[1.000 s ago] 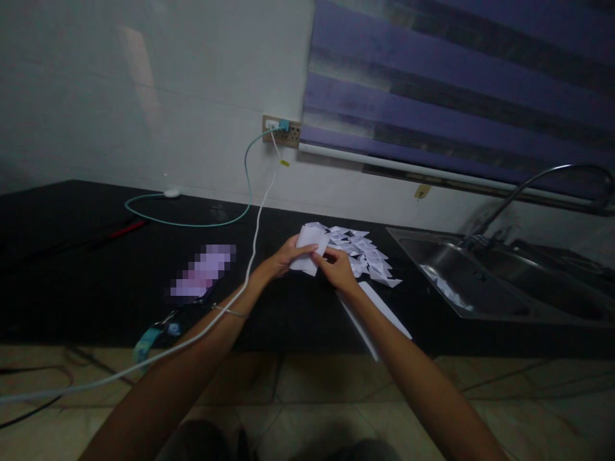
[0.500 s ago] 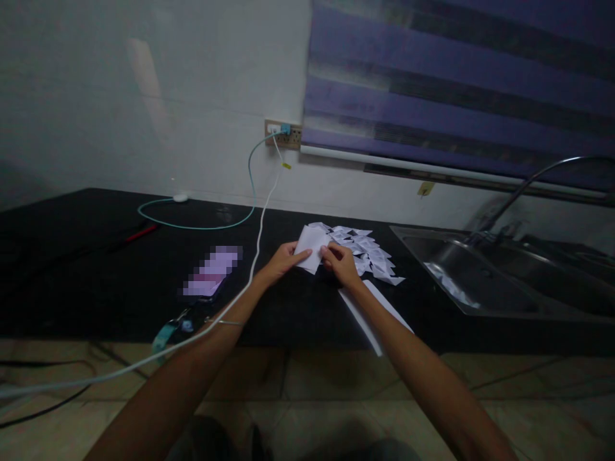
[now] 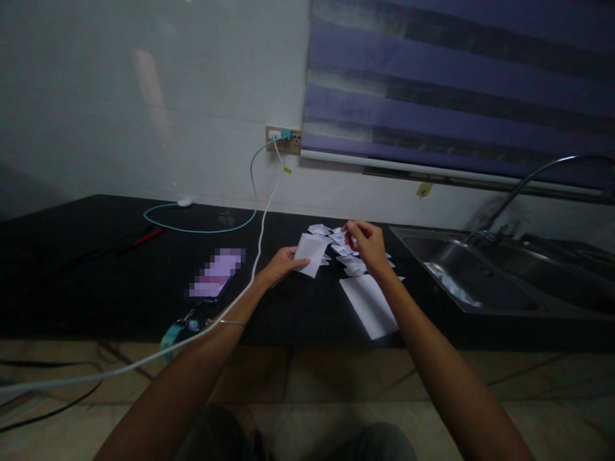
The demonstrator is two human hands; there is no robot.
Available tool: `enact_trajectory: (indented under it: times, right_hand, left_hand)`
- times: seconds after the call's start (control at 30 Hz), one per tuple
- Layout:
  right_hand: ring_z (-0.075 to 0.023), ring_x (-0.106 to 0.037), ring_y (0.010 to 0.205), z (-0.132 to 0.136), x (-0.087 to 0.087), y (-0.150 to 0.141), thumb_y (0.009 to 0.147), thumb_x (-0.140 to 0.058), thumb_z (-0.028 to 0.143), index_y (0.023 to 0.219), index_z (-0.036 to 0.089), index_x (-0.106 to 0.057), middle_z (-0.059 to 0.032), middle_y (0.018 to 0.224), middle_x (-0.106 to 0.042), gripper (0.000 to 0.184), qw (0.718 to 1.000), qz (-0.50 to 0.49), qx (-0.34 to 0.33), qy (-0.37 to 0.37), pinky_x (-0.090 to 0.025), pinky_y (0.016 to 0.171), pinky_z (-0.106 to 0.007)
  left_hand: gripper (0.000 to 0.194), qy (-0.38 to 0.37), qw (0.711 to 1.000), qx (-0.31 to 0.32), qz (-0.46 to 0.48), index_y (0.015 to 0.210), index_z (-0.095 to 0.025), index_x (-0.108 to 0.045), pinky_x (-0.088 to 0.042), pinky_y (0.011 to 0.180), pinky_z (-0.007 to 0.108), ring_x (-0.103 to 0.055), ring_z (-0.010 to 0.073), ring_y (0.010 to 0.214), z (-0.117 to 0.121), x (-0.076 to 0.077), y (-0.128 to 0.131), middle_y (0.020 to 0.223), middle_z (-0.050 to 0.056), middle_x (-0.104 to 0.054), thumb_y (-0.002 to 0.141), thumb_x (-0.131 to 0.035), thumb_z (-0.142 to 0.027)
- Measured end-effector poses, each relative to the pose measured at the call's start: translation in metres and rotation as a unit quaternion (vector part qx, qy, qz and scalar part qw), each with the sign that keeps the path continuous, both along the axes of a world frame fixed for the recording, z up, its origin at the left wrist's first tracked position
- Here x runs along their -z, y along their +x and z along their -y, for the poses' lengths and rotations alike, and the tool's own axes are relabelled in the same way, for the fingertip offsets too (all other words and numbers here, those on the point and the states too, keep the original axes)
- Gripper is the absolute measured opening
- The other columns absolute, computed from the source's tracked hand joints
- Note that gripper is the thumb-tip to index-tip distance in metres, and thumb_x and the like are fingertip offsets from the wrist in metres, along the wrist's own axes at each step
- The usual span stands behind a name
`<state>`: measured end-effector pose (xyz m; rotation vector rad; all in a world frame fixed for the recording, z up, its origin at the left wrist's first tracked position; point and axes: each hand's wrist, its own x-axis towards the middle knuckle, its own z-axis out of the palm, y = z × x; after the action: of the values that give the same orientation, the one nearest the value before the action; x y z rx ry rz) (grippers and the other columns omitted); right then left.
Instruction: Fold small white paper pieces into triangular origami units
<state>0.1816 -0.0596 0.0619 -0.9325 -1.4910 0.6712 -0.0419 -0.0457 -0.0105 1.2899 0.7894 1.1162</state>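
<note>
A small white sheet of paper (image 3: 312,251) is pinched in my left hand (image 3: 282,265), the thumb lying across its lower edge. My right hand (image 3: 368,244) is raised above several folded white paper pieces (image 3: 353,264), its fingers curled together. Whatever may be between those fingertips is too small to make out. The folded pieces lie in a loose cluster, partly covered by my right hand and the held paper. Just in front of them, a larger stack or sheet of white paper (image 3: 368,307) rests on the counter, overlapped by my right forearm.
A phone with a blurred screen (image 3: 216,274) lies left on the black counter (image 3: 288,314), a teal strap (image 3: 170,339) beside it. A white cable (image 3: 260,246) runs from the wall socket (image 3: 283,139) across my left forearm. At right is a metal sink (image 3: 451,256) with a faucet (image 3: 521,186).
My right hand has left the held paper and moved right and up over the folded pieces. The left hand keeps its hold. More of the paper on the counter shows.
</note>
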Motion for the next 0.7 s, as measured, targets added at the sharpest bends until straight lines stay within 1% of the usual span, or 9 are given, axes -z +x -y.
enact_trajectory:
  times: [0.07,0.13,0.2,0.23,0.3,0.43,0.53,0.63,0.7]
  right_hand:
    - [-0.0131,-0.045,0.048,0.031,0.021,0.000,0.084,-0.060,0.064,0.072,0.020,-0.065,0.0005,0.054,-0.053,0.046,0.997,0.046,0.002,-0.069,-0.031,0.046,-0.027]
    - [-0.0150,-0.049,0.051,0.052,0.047,-0.006,0.086,-0.055,0.066,0.070,0.021,-0.062,-0.0003,0.056,-0.055,0.049,0.990,0.083,0.032,-0.110,-0.035,0.050,-0.028]
    - [-0.0174,-0.055,0.060,0.060,0.068,-0.017,0.084,-0.059,0.066,0.071,0.020,-0.061,-0.0024,0.064,-0.061,0.047,0.981,0.126,0.071,-0.127,-0.039,0.057,-0.029]
    - [-0.0181,-0.056,0.062,0.059,0.074,-0.022,0.081,-0.062,0.066,0.073,0.020,-0.061,-0.0021,0.065,-0.061,0.046,0.978,0.136,0.093,-0.130,-0.040,0.059,-0.030]
    - [-0.0180,-0.055,0.062,0.049,0.079,-0.032,0.081,-0.062,0.064,0.078,0.020,-0.061,-0.0008,0.065,-0.060,0.044,0.978,0.125,0.103,-0.130,-0.040,0.060,-0.029]
    - [-0.0166,-0.051,0.063,0.025,0.078,-0.042,0.083,-0.061,0.059,0.069,0.020,-0.059,0.0005,0.064,-0.057,0.041,0.988,0.128,0.020,-0.084,-0.037,0.060,-0.028]
    - [-0.0159,-0.047,0.062,0.018,0.084,-0.040,0.084,-0.059,0.058,0.060,0.020,-0.055,0.0014,0.059,-0.051,0.045,0.992,0.105,0.018,-0.065,-0.036,0.059,-0.028]
    - [-0.0157,-0.047,0.063,0.016,0.092,-0.035,0.084,-0.060,0.056,0.060,0.020,-0.056,0.0010,0.059,-0.052,0.044,0.992,0.111,-0.008,-0.052,-0.036,0.061,-0.028]
    - [-0.0150,-0.046,0.062,0.014,0.096,-0.033,0.084,-0.061,0.055,0.061,0.019,-0.058,0.0007,0.061,-0.054,0.043,0.995,0.088,-0.013,-0.055,-0.035,0.061,-0.028]
  left_hand:
    - [0.037,0.005,1.000,0.008,-0.002,0.087,-0.008,-0.075,-0.054,0.073,0.027,-0.070,0.0193,0.078,0.000,0.000,0.000,0.087,0.011,-0.077,0.059,-0.091,-0.027]
    - [0.040,0.007,1.000,0.022,-0.006,0.088,-0.008,-0.075,-0.054,0.074,0.027,-0.070,0.0194,0.078,-0.001,0.001,0.000,0.088,0.011,-0.077,0.057,-0.091,-0.026]
    - [0.044,0.005,0.999,0.036,-0.012,0.090,-0.008,-0.075,-0.054,0.074,0.028,-0.071,0.0201,0.079,-0.001,0.002,0.000,0.090,0.011,-0.078,0.054,-0.093,-0.027]
    - [0.046,0.006,0.999,0.040,-0.013,0.091,-0.008,-0.075,-0.054,0.074,0.028,-0.071,0.0206,0.080,-0.001,0.003,0.000,0.091,0.011,-0.078,0.054,-0.093,-0.028]
    - [0.049,0.007,0.999,0.043,-0.013,0.093,-0.008,-0.075,-0.054,0.075,0.028,-0.071,0.0212,0.081,0.000,0.003,0.000,0.093,0.012,-0.078,0.053,-0.094,-0.030]
    - [0.056,0.003,0.999,0.037,-0.005,0.096,-0.008,-0.074,-0.054,0.077,0.029,-0.071,0.0210,0.080,0.005,0.000,0.001,0.092,0.012,-0.078,0.051,-0.094,-0.034]
    - [0.059,-0.005,0.999,0.034,-0.010,0.100,-0.008,-0.074,-0.054,0.075,0.029,-0.071,0.0206,0.078,0.008,-0.001,0.001,0.089,0.010,-0.078,0.051,-0.094,-0.032]
    - [0.045,-0.005,0.999,0.025,-0.033,0.092,-0.008,-0.075,-0.053,0.073,0.027,-0.069,0.0184,0.075,0.011,-0.001,0.001,0.084,0.008,-0.077,0.055,-0.091,-0.027]
    - [0.033,-0.007,0.998,0.024,-0.057,0.085,-0.009,-0.075,-0.052,0.071,0.026,-0.068,0.0171,0.073,0.013,0.000,0.000,0.081,0.007,-0.076,0.061,-0.088,-0.026]
